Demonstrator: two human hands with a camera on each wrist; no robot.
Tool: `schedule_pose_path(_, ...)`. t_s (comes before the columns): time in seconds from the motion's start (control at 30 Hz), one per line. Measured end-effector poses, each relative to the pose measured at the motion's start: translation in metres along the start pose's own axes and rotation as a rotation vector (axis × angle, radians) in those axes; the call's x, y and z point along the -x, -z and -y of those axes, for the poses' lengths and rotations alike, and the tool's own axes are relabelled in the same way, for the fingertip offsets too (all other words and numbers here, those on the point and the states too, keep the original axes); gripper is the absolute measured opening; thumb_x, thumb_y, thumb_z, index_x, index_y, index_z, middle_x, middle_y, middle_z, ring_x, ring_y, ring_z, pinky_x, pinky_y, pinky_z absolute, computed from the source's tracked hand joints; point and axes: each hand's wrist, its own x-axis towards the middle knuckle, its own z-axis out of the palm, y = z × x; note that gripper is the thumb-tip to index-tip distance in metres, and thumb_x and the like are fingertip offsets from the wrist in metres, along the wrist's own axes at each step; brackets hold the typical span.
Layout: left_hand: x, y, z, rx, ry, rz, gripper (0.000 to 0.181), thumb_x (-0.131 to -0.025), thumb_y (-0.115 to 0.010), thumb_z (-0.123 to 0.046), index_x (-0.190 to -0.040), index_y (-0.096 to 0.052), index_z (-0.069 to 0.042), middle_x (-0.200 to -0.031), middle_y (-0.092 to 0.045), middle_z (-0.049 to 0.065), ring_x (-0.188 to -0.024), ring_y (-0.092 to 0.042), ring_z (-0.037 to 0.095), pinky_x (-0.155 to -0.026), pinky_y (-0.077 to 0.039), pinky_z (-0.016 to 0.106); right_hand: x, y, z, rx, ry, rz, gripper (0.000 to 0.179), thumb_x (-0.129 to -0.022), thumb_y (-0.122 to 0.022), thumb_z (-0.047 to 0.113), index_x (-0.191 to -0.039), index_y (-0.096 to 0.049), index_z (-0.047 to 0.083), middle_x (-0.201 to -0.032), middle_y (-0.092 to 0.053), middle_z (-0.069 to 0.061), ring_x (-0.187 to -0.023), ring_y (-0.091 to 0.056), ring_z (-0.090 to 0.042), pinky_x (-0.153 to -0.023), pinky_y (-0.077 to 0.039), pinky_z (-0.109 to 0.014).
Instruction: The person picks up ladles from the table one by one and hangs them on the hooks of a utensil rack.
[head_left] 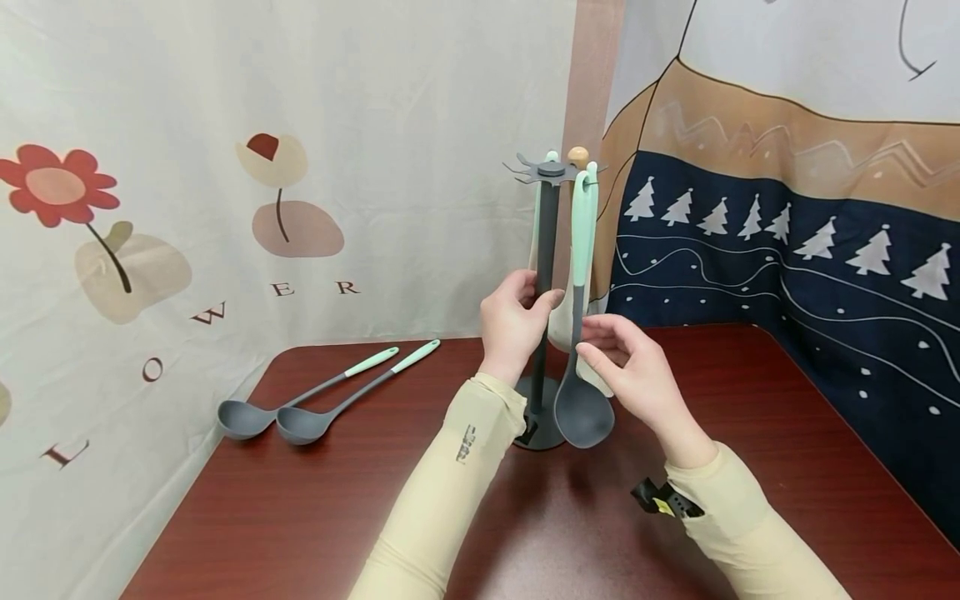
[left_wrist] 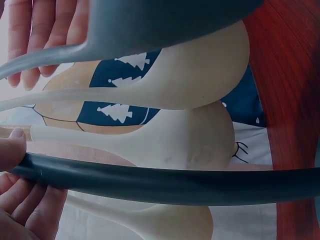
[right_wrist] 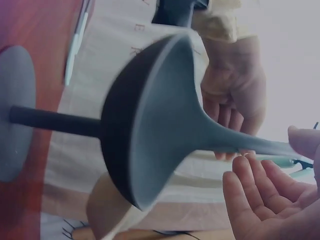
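Note:
A dark grey utensil stand [head_left: 550, 242] rises from a round base and has a ring of hooks on top. My left hand [head_left: 517, 321] grips its pole partway up, thumb on one side and fingers on the other. From a front hook hangs a ladle [head_left: 583, 412] with a mint-green handle and a dark grey bowl. Beside its shaft is my right hand [head_left: 637, 367], the fingers loosely extended behind the shaft and the thumb close to it, not closed round it. Behind, several pale beige utensils [left_wrist: 210, 65] hang from the same stand, partly hidden in the head view.
Two more grey ladles [head_left: 303, 425] with mint-green handles lie side by side on the left of the reddish-brown table [head_left: 360, 517]. Printed cloths [head_left: 420, 167] hang behind the table and along its right side.

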Motion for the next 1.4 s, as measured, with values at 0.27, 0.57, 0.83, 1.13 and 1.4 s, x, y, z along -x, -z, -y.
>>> schedule_pose_path(0.27, -0.001, 0.0, -0.001, -0.006, 0.012, 0.003, 0.023, -0.086, -0.078, -0.022, -0.104, -0.071, -0.01, -0.091, -0.074, 0.002, -0.079, -0.067, 0.01, -0.069, -0.054, 0.027, -0.019, 0.019, 0.008, -0.011, 0.128, -0.089, 0.043, -0.088, -0.071, -0.001, -0.13, -0.058, -0.002, -0.118, -0.065, -0.016, -0.103, -0.059, -0.018, -0.092, -0.046, -0.017)
schedule_pose_path(0.57, 0.0, 0.0, -0.001, -0.024, 0.006, 0.002, 0.021, -0.086, -0.078, -0.022, -0.102, -0.071, -0.011, -0.088, -0.074, 0.0, -0.077, -0.067, 0.009, -0.068, -0.053, 0.026, -0.056, 0.042, 0.034, 0.028, 0.136, -0.115, 0.058, -0.088, -0.073, 0.006, -0.141, -0.049, 0.0, -0.136, -0.056, -0.015, -0.124, -0.052, -0.026, -0.106, -0.04, -0.03)
schedule_pose_path(0.83, -0.001, 0.0, 0.0, -0.022, 0.008, 0.005, 0.021, -0.086, -0.078, -0.022, -0.102, -0.071, -0.011, -0.09, -0.074, 0.001, -0.079, -0.067, 0.01, -0.069, -0.053, 0.027, -0.086, 0.049, 0.055, 0.017, 0.157, -0.127, 0.067, -0.09, -0.072, 0.017, -0.149, -0.042, 0.007, -0.147, -0.049, -0.01, -0.136, -0.044, -0.019, -0.112, -0.033, -0.032)
schedule_pose_path(1.13, -0.001, 0.0, 0.0, -0.034, 0.016, 0.007, 0.024, -0.086, -0.078, -0.024, -0.105, -0.071, -0.011, -0.093, -0.074, 0.002, -0.082, -0.067, 0.011, -0.07, -0.053, 0.029, -0.108, 0.05, 0.064, -0.018, 0.153, -0.09, 0.074, -0.092, -0.071, 0.029, -0.154, -0.034, 0.014, -0.154, -0.04, -0.004, -0.14, -0.039, -0.014, -0.113, -0.029, -0.031)
schedule_pose_path(1.4, -0.001, 0.0, 0.0, -0.022, 0.004, 0.009, 0.023, -0.086, -0.077, -0.022, -0.105, -0.071, -0.01, -0.093, -0.075, 0.002, -0.081, -0.068, 0.01, -0.069, -0.053, 0.027, -0.115, 0.047, 0.069, -0.124, 0.145, -0.119, 0.068, -0.092, -0.07, 0.022, -0.152, -0.039, 0.011, -0.15, -0.047, -0.009, -0.137, -0.044, -0.017, -0.11, -0.034, -0.029)
